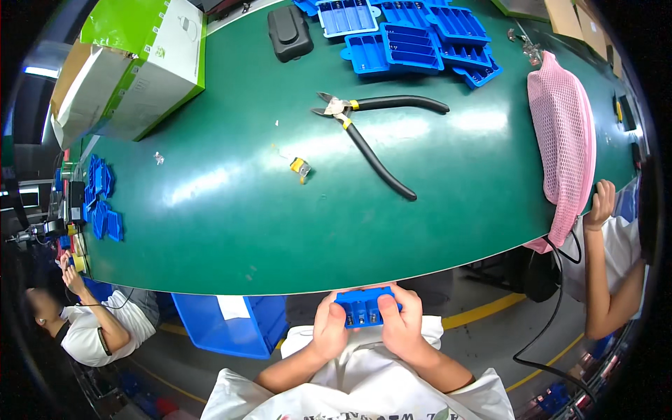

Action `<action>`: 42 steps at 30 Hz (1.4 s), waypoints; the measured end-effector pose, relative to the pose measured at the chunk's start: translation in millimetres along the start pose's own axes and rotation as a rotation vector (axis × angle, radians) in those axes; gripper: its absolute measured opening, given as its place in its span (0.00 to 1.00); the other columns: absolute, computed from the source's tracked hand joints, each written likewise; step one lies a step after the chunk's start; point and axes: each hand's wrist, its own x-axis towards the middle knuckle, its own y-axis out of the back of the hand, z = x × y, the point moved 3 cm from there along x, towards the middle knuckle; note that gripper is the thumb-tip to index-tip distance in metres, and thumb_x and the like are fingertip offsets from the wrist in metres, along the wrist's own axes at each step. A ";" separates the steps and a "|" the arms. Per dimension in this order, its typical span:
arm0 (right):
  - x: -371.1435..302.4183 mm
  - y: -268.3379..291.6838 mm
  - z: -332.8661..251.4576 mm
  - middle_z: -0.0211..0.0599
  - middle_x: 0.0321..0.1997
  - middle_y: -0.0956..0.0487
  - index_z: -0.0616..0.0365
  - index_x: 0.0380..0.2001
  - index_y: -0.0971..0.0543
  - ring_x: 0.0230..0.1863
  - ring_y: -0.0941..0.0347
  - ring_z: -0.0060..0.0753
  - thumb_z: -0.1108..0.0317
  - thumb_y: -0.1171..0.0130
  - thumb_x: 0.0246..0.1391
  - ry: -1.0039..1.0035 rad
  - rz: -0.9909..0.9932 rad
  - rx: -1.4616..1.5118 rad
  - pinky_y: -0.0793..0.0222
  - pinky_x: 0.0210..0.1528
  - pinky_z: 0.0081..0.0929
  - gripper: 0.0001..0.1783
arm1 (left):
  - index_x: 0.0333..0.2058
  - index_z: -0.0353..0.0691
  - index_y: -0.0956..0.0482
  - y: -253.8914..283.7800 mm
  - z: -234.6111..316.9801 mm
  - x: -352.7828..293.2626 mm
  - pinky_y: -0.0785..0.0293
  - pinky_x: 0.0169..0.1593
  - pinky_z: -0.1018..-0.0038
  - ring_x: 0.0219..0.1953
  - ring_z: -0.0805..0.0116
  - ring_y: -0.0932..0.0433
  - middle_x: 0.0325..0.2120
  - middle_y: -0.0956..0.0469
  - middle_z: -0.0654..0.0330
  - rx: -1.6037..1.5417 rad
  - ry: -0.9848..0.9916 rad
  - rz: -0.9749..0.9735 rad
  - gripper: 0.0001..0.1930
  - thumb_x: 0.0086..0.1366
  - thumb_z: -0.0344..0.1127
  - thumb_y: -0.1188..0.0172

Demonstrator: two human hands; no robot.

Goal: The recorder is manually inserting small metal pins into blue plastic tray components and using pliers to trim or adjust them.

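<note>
Just below the table's near edge, I hold a small blue battery holder (363,308) with several slots and bits of metal contact inside. My left hand (330,326) grips its left end, thumb along the side. Its right end is in my right hand (402,320), whose thumb presses over the top. Diagonal cutters (371,133) with black handles lie spread on the green table (238,231). Left of them is a small yellow and silver part (300,168), too small to name. A pile of blue battery holders (413,45) sits at the far side.
A green and white carton (150,77) stands far left, with more blue pieces (101,199) near the left edge. A black case (289,33) lies at the back, a pink mesh pouch (563,133) right. Below the table is a blue bin (231,325). Co-workers sit on both sides.
</note>
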 end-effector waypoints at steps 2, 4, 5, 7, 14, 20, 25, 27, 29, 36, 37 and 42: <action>-2.3 1.6 7.7 0.34 0.26 0.20 0.66 0.37 0.22 0.26 0.26 0.20 0.68 0.49 0.62 -0.014 -0.021 0.014 0.31 0.29 0.19 0.11 | 0.51 0.34 0.30 3.4 -3.4 -0.5 0.36 0.24 0.82 0.26 0.80 0.29 0.36 0.23 0.61 0.051 -0.035 0.012 0.38 0.66 0.68 0.59; 2.1 4.4 1.1 0.34 0.25 0.21 0.66 0.37 0.22 0.25 0.26 0.19 0.68 0.48 0.62 -0.001 -0.016 -0.006 0.31 0.28 0.19 0.11 | 0.49 0.35 0.29 -0.3 -2.0 3.0 0.37 0.24 0.82 0.25 0.80 0.29 0.33 0.24 0.62 0.090 -0.020 0.018 0.37 0.66 0.68 0.59; 3.8 7.5 -3.4 0.34 0.24 0.21 0.66 0.37 0.22 0.25 0.26 0.19 0.67 0.48 0.62 0.019 -0.010 -0.024 0.31 0.28 0.19 0.11 | 0.47 0.35 0.29 -5.2 -0.4 5.1 0.37 0.23 0.82 0.24 0.80 0.30 0.31 0.24 0.64 0.134 -0.011 0.019 0.36 0.66 0.68 0.59; 7.0 9.2 -11.2 0.33 0.23 0.21 0.66 0.36 0.23 0.23 0.27 0.19 0.67 0.47 0.62 0.052 0.003 -0.071 0.32 0.26 0.19 0.11 | 0.41 0.33 0.27 -14.5 4.2 7.3 0.36 0.23 0.82 0.22 0.81 0.31 0.25 0.27 0.65 0.097 -0.076 0.060 0.28 0.71 0.57 0.58; -2.7 -9.4 -28.3 0.32 0.30 0.25 0.63 0.39 0.25 0.31 0.33 0.18 0.63 0.45 0.63 -0.134 0.091 -0.253 0.34 0.33 0.21 0.12 | 0.33 0.34 0.25 -20.9 31.2 -11.9 0.35 0.25 0.78 0.24 0.79 0.31 0.22 0.26 0.64 0.088 0.210 0.368 0.18 0.73 0.42 0.56; -27.4 23.3 7.0 0.37 0.40 0.27 0.62 0.41 0.29 0.38 0.32 0.22 0.61 0.44 0.62 -0.276 0.486 -0.220 0.33 0.44 0.25 0.14 | 0.42 0.31 0.25 -39.0 18.4 5.8 0.30 0.37 0.74 0.31 0.71 0.26 0.29 0.23 0.56 0.132 -0.005 0.287 0.13 0.72 0.36 0.52; -1.1 21.8 7.6 0.22 0.23 0.27 0.63 0.27 0.22 0.26 0.38 0.15 0.62 0.50 0.64 -0.162 0.208 -0.238 0.38 0.30 0.20 0.17 | 0.46 0.32 0.26 -18.3 9.5 11.3 0.30 0.35 0.77 0.30 0.78 0.29 0.30 0.22 0.60 0.162 -0.060 0.098 0.14 0.70 0.38 0.48; 8.1 12.2 -15.4 0.27 0.23 0.25 0.64 0.28 0.21 0.25 0.37 0.14 0.62 0.49 0.63 -0.164 -0.066 -0.287 0.39 0.26 0.21 0.17 | 0.51 0.35 0.26 -0.5 18.6 -0.4 0.29 0.36 0.77 0.30 0.77 0.28 0.33 0.21 0.59 0.317 0.005 -0.100 0.17 0.66 0.38 0.42; 4.0 19.1 -14.8 0.28 0.26 0.23 0.69 0.31 0.22 0.27 0.33 0.14 0.64 0.48 0.63 -0.344 -0.307 -0.441 0.33 0.27 0.20 0.16 | 0.52 0.38 0.25 17.8 54.2 -8.3 0.28 0.36 0.75 0.31 0.75 0.26 0.33 0.20 0.59 0.694 -0.176 -0.225 0.20 0.63 0.38 0.38; 24.4 7.2 -105.2 0.41 0.32 0.17 0.68 0.34 0.20 0.32 0.20 0.24 0.80 0.39 0.50 0.205 -0.285 -0.489 0.24 0.32 0.18 0.06 | 0.32 0.33 0.31 155.1 169.9 -18.7 0.25 0.18 0.76 0.17 0.70 0.23 0.20 0.26 0.60 0.524 -0.230 0.513 0.08 0.58 0.22 0.40; 31.4 7.8 -113.8 0.40 0.30 0.18 0.68 0.32 0.20 0.32 0.20 0.25 0.81 0.41 0.50 0.276 -0.201 -0.507 0.24 0.33 0.19 0.05 | 0.39 0.30 0.30 186.6 184.1 -11.4 0.28 0.18 0.78 0.17 0.71 0.24 0.20 0.27 0.60 0.522 -0.287 0.591 0.11 0.59 0.24 0.40; 78.7 21.0 -141.4 0.39 0.29 0.20 0.63 0.30 0.20 0.27 0.23 0.28 0.80 0.38 0.45 0.647 0.137 -0.675 0.27 0.27 0.21 0.06 | 0.67 0.37 0.50 258.7 220.9 -8.1 0.22 0.35 0.73 0.41 0.62 0.22 0.52 0.30 0.42 0.842 -0.488 0.744 0.40 0.59 0.26 0.38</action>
